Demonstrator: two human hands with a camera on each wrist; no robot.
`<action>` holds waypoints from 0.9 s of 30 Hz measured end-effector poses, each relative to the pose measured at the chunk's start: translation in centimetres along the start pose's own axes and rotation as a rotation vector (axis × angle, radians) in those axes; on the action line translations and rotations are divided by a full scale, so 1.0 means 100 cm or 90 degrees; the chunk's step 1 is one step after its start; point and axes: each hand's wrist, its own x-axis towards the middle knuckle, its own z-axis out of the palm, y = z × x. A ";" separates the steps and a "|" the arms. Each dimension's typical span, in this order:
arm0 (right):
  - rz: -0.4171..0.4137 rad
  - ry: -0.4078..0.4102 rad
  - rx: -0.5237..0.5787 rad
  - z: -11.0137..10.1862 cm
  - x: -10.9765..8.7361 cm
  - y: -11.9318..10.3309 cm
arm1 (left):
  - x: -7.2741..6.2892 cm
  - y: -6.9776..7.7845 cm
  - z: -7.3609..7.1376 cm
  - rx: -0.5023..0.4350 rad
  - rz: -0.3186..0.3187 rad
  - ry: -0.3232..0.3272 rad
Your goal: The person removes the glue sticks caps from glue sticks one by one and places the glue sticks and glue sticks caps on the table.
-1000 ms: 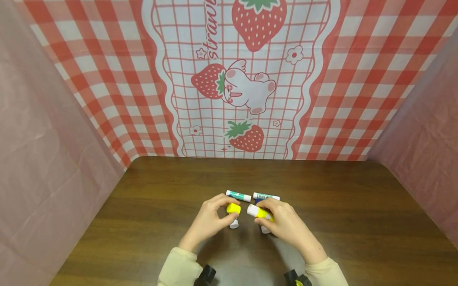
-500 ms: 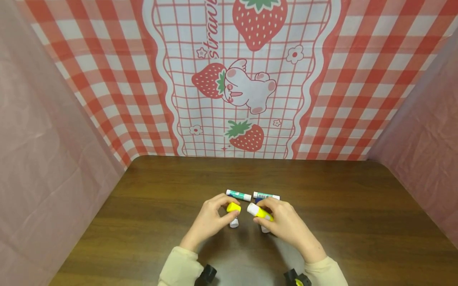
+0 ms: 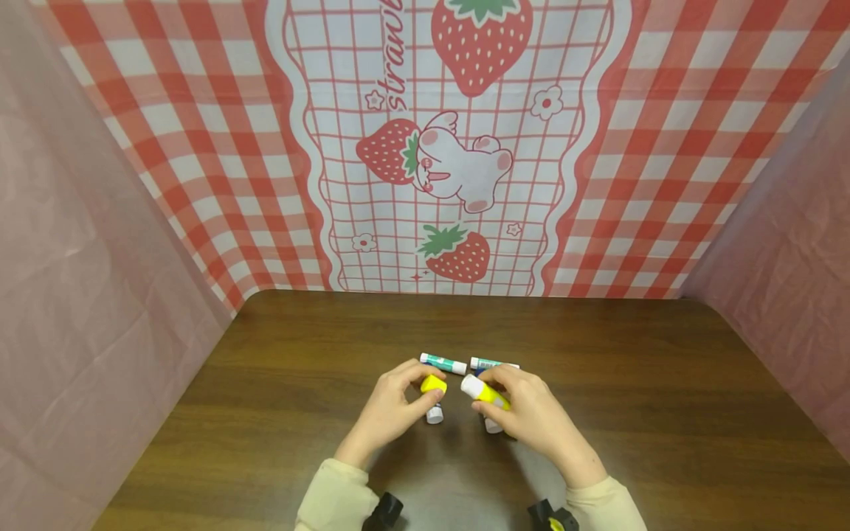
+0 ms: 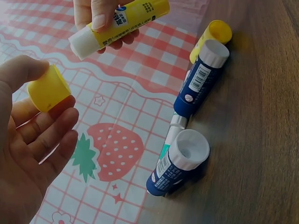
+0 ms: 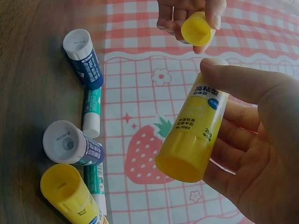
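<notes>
My left hand (image 3: 390, 404) pinches a yellow cap (image 4: 48, 88) between thumb and fingers, its hollow side facing the other hand. In my right hand (image 3: 531, 404) is a yellow glue stick (image 5: 191, 135), gripped around its barrel. Its bare white end (image 3: 471, 386) points toward the cap. A small gap separates cap and glue stick, and both are held up above the table. Beneath the hands are two navy glue sticks (image 4: 175, 161) with white ends. Another yellow glue stick (image 5: 70, 193) is near my right hand, hidden in the head view.
Behind the hands, two green-and-white glue sticks (image 3: 443, 363) lie on the brown wooden table (image 3: 319, 332). A red-checked strawberry cloth (image 3: 458, 177) hangs at the table's far edge. Pink cloth (image 3: 99, 258) hangs at both sides.
The glue stick in my right hand has shifted very slightly to the right, a little farther from the cap. My left hand with the cap has stayed in place.
</notes>
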 end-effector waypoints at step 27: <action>0.014 0.043 -0.061 -0.003 -0.002 0.003 | 0.002 -0.001 0.000 0.010 0.048 0.052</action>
